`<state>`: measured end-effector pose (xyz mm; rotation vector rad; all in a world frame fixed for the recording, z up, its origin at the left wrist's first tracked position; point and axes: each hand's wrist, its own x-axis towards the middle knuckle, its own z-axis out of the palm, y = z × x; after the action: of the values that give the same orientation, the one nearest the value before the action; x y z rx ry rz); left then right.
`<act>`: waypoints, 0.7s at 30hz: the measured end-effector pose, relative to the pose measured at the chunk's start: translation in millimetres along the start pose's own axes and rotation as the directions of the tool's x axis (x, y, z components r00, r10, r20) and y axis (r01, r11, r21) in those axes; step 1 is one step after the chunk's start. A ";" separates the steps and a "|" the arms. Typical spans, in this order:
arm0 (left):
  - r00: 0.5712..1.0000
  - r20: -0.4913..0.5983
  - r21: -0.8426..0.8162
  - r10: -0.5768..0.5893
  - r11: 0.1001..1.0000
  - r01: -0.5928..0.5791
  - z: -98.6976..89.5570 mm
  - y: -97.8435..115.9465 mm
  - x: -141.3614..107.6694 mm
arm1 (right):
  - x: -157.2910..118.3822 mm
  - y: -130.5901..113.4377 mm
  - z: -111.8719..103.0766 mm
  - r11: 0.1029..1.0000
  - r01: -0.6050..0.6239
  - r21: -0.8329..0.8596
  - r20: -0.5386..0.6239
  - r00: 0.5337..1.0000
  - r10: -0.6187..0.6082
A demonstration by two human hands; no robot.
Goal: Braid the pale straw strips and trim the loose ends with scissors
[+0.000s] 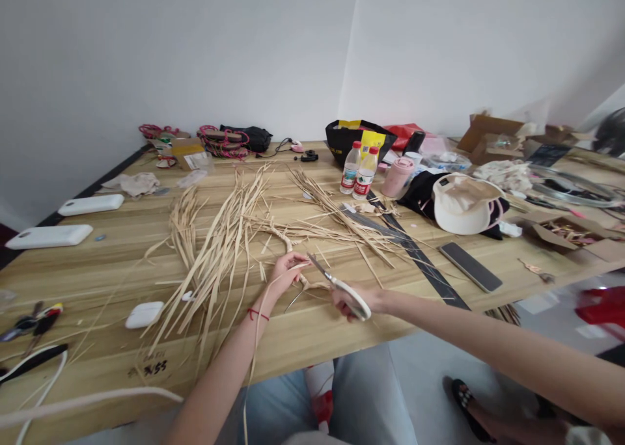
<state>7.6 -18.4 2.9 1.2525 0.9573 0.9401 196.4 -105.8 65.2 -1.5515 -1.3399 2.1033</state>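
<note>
My left hand [287, 274] is closed in a pinch on a pale straw strand [257, 341], whose long tail hangs past my wrist and over the table edge. My right hand [359, 300] grips scissors [352, 294] with white handles, their blades pointing at my left fingertips. Whether the blades touch the strand I cannot tell. A straw-wrapped curved piece [284, 238] lies just beyond my left hand, and part of it seems to show again below the fingers. Loose straw strips [229, 230] spread over the table left and beyond.
Two red-capped bottles [362, 177] and a pink cup [398, 177] stand farther back. A cream cap [463, 201], a phone [470, 267] and an open box [571, 230] lie to the right. At left are a white earbud case [144, 315] and white cables [92, 399].
</note>
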 end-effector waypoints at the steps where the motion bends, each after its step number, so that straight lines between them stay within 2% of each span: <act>1: 1.000 0.015 -0.009 0.004 1.000 -0.004 -0.1 -0.2 0.1 | 0.2 6.8 6.6 0.998 -0.037 0.056 0.049 0.998 0.034; 4: 0.999 0.045 -0.024 0.019 1.000 -0.018 -1.0 -2.4 1.0 | -0.3 19.9 26.5 0.961 -0.154 0.228 0.087 0.987 0.137; 7: 0.999 0.041 -0.023 0.024 0.999 -0.023 -1.7 -4.9 1.9 | -1.8 18.2 38.2 0.913 -0.236 0.333 0.089 0.972 0.218; 11: 0.999 0.048 -0.040 0.019 0.999 -0.017 -1.4 -4.6 1.9 | -1.4 10.2 38.2 0.912 -0.151 0.382 0.104 0.987 0.120; 14: 0.999 0.040 -0.054 -0.005 0.999 0.007 -0.1 -2.3 1.6 | 3.0 10.9 34.0 0.916 -0.101 0.389 0.065 0.995 0.082; 21: 1.000 0.025 -0.064 -0.014 0.998 0.016 0.1 -3.5 2.1 | 13.4 12.3 31.6 0.930 -0.163 0.329 0.001 0.985 0.172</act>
<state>8.5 -16.7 -0.7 1.1988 0.9097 0.9350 168.2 -121.4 48.2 -1.5893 -0.8153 2.2523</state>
